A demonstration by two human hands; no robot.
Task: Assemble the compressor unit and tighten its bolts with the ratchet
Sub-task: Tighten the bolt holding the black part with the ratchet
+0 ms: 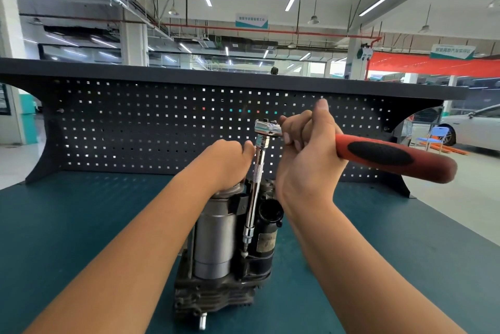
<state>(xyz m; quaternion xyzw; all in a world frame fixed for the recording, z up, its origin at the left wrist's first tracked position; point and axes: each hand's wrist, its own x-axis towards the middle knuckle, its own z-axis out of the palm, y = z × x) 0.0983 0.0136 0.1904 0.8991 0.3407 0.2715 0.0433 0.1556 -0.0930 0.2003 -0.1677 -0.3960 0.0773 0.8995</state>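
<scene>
Stretching wide across the bottom is the teal surface (81, 225), with a dark board (135, 122) full of little holes at its back. The compressor unit (213, 236) stands upright in the middle of the surface. The ratchet (378, 156) has a red and black handle sticking out to the right, and its long shiny bar (255, 185) reaches down to a small bolt (244, 254) low on the compressor unit. The right hand (305, 155) has its fingers (296, 125) wrapped around the ratchet near its head. The left hand (230, 163) grips the top of the compressor unit.
</scene>
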